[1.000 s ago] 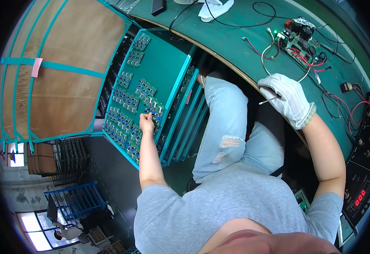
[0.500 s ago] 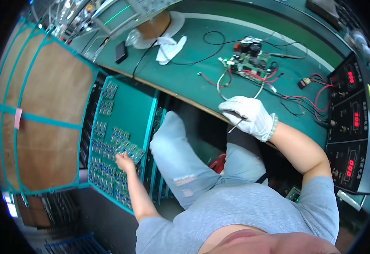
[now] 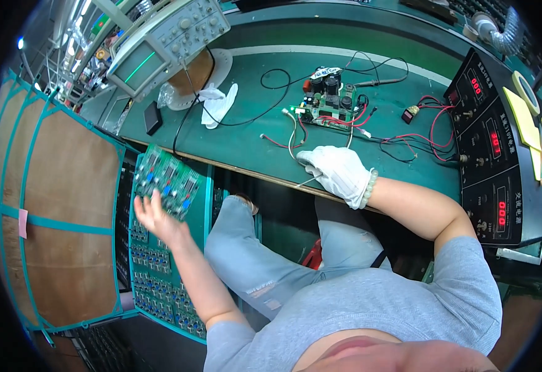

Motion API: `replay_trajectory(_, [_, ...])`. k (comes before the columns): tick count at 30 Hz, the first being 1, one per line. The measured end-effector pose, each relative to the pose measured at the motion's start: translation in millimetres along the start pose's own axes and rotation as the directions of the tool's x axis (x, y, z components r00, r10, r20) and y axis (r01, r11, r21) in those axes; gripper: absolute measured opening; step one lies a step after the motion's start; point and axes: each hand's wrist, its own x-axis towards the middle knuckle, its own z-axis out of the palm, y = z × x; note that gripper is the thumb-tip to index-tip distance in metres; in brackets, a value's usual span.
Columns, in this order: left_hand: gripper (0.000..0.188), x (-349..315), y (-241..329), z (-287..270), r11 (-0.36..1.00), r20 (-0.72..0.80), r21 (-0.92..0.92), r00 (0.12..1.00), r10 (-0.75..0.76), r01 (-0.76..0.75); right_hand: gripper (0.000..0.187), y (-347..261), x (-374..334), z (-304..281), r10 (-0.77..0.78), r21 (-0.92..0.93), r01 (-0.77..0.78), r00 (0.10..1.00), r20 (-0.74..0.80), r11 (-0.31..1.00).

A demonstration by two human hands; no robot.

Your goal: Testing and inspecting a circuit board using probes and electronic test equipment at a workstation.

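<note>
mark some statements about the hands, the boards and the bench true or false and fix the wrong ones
1. The left hand holds a green circuit board. True.
2. The right hand is bare. False: it wears a white glove.
3. The oscilloscope shows a green line. True.
4. The right hand is empty. False: it holds a thin tool.
5. A wired circuit assembly rests on the green bench. True.
6. A white cloth lies to the right of that assembly. False: the white cloth lies to its left.
</note>
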Motion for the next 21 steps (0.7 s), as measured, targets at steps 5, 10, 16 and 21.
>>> replay_trajectory(5, [0.074,-16,-4,109,0.933,0.195,-0.263,0.961,-0.197,0.244,0.024,4,-5,-10,-0.038,0.039,0.038,0.999,0.018,0.999])
replay_trajectory(10, [0.067,-29,-24,150,0.895,0.348,-0.33,0.92,-0.179,0.299,0.019,-9,-1,-11,0.027,0.157,0.003,0.982,-0.185,0.988])
replay_trajectory(16, [0.054,-29,-36,133,0.817,0.347,-0.441,0.91,-0.226,0.371,0.042,-12,50,24,0.119,0.204,-0.07,0.965,-0.236,0.976])
replay_trajectory(21, [0.031,-30,-39,118,0.838,0.344,-0.471,0.932,-0.115,0.277,0.035,-13,84,47,0.157,-0.318,-0.214,0.968,-0.195,0.924])
